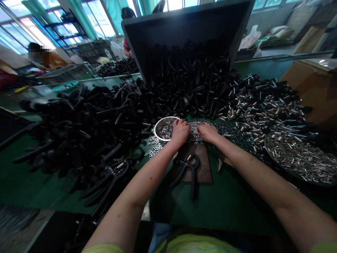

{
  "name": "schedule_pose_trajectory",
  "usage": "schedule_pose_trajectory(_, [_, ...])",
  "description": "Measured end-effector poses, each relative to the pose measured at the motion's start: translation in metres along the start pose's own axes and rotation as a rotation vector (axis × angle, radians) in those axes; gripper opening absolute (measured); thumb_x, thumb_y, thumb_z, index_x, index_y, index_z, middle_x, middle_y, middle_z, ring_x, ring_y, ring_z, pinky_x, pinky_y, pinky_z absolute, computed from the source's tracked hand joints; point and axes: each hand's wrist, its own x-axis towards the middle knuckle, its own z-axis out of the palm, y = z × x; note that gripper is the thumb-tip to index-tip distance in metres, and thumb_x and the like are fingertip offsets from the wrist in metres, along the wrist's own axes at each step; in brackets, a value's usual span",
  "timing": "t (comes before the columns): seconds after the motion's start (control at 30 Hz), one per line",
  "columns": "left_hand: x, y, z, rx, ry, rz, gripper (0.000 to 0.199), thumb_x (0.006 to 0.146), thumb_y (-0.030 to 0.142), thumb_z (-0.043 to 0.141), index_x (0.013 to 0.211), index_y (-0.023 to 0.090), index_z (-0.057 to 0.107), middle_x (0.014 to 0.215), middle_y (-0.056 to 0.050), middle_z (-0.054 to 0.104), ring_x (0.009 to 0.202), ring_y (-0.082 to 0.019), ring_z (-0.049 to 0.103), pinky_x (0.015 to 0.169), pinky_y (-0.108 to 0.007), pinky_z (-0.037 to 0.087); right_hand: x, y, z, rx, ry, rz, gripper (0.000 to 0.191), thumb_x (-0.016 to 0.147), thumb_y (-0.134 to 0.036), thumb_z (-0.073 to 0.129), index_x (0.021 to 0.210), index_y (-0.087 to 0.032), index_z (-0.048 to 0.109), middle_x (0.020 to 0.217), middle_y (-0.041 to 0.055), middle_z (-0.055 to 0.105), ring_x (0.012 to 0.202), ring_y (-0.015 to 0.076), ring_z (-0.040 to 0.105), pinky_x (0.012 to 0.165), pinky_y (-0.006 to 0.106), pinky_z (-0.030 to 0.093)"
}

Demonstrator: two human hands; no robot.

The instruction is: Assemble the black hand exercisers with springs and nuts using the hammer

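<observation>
The fingers of the left hand (181, 130) are curled at the right rim of a round, silvery metal bowl (155, 130); those of the right hand (208, 133) are bent over a shallow, silvery dish (205, 121) just beside it. Whether a piece is pinched by either cannot be told. Small, shiny metal rings (165, 131) are held in the bowl, and others are strewn on the green tabletop (168, 209) to its left. Should the rim be caught by a wrist, more rings could be spilled; several could also be picked up at once, being small and heaped. Nearer the body, a black, two-handled grip with a coil spring (194, 178) is laid on a flat brown plate (206, 163), where it could be knocked by a forearm. A pointed, silvery tool (220, 163) is partly hidden by the right forearm and could be brushed. Sideways reach is hemmed by a heap of black parts (105, 119) and a wide basin of metal pieces (302, 160); beyond, the way is blocked by a tipped grey bin (184, 26).
</observation>
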Motion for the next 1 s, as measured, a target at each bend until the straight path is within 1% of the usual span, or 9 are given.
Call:
schedule_pose_trajectory(0.13, [-0.022,0.004,-0.02,-0.278,0.01,-0.092,0.014,0.084,0.021,0.053,0.082,0.016,0.066,0.088,-0.008,0.064,0.089,-0.022,0.052,0.081,-0.035,0.038,-0.008,0.004,-0.005,0.117,0.095,0.004,0.027,0.085,-0.015,0.046,0.108,-0.013,0.058,0.102,0.0141,0.068,0.097,0.0238,0.061,0.082,0.032,0.044])
schedule_pose_trajectory(0.2, [-0.043,0.007,-0.03,-0.527,-0.055,-0.134,0.012,0.083,0.024,0.056,0.082,0.017,0.065,0.081,-0.003,0.065,0.079,-0.018,0.056,0.073,-0.029,0.041,-0.019,0.003,-0.006,0.187,0.129,-0.022,0.025,0.087,-0.016,0.043,0.108,-0.016,0.056,0.102,0.0092,0.068,0.094,0.0191,0.062,0.081,0.029,0.044])
schedule_pose_trajectory(0.27, [-0.069,0.011,-0.037,-0.741,-0.132,-0.171,0.013,0.083,0.029,0.058,0.082,0.018,0.064,0.078,0.0,0.065,0.072,-0.015,0.057,0.067,-0.025,0.041,-0.035,0.0,-0.005,0.379,0.117,-0.072,0.022,0.088,-0.02,0.043,0.105,-0.017,0.056,0.097,0.0051,0.069,0.083,0.0146,0.063,0.075,0.026,0.046])
schedule_pose_trajectory(0.37, [-0.106,0.021,-0.04,-0.86,-0.167,-0.195,0.014,0.081,0.032,0.061,0.08,0.019,0.064,0.083,0.0,0.066,0.08,-0.016,0.059,0.072,-0.025,0.043,-0.06,-0.008,0.003,0.769,0.048,-0.14,0.014,0.084,-0.024,0.05,0.09,-0.016,0.06,0.084,0.0027,0.068,0.071,0.0131,0.061,0.067,0.025,0.046])
schedule_pose_trajectory(0.43, [-0.124,0.027,-0.037,-0.85,-0.16,-0.182,0.011,0.08,0.029,0.063,0.079,0.019,0.064,0.087,-0.001,0.067,0.086,-0.017,0.059,0.079,-0.027,0.042,-0.072,-0.013,0.011,0.892,0.008,-0.151,0.01,0.078,-0.023,0.057,0.081,-0.016,0.062,0.079,0.0021,0.067,0.073,0.0138,0.06,0.068,0.026,0.046])
schedule_pose_trajectory(0.53, [-0.136,0.033,-0.031,-0.818,-0.137,-0.173,0.007,0.079,0.025,0.063,0.079,0.018,0.063,0.085,-0.002,0.066,0.086,-0.018,0.058,0.081,-0.03,0.042,-0.078,-0.019,0.023,0.88,-0.009,-0.161,0.007,0.074,-0.02,0.061,0.077,-0.015,0.065,0.079,0.0018,0.065,0.075,0.0138,0.059,0.071,0.027,0.045])
schedule_pose_trajectory(0.63, [-0.138,0.034,-0.027,-0.809,-0.108,-0.159,0.007,0.08,0.024,0.062,0.079,0.018,0.062,0.084,-0.002,0.066,0.085,-0.019,0.057,0.08,-0.03,0.041,-0.075,-0.022,0.029,0.75,0.006,-0.205,0.007,0.074,-0.019,0.061,0.077,-0.016,0.067,0.081,0.0015,0.062,0.075,0.0133,0.057,0.07,0.026,0.043])
schedule_pose_trajectory(0.77, [-0.136,0.034,-0.026,-0.79,-0.122,-0.118,0.006,0.081,0.023,0.061,0.079,0.018,0.06,0.084,-0.003,0.064,0.085,-0.019,0.056,0.08,-0.031,0.041,-0.073,-0.026,0.026,0.618,0.014,-0.236,0.006,0.074,-0.016,0.06,0.076,-0.016,0.066,0.079,0.0015,0.062,0.073,0.013,0.056,0.068,0.025,0.041])
schedule_pose_trajectory(1.0, [-0.135,0.033,-0.024,-0.773,-0.102,-0.118,0.008,0.083,0.023,0.058,0.079,0.017,0.057,0.088,-0.004,0.059,0.088,-0.019,0.053,0.08,-0.03,0.041,-0.074,-0.029,0.022,0.556,0.005,-0.244,0.006,0.074,-0.013,0.059,0.075,-0.016,0.064,0.078,0.0018,0.062,0.074,0.0138,0.056,0.067,0.024,0.039])
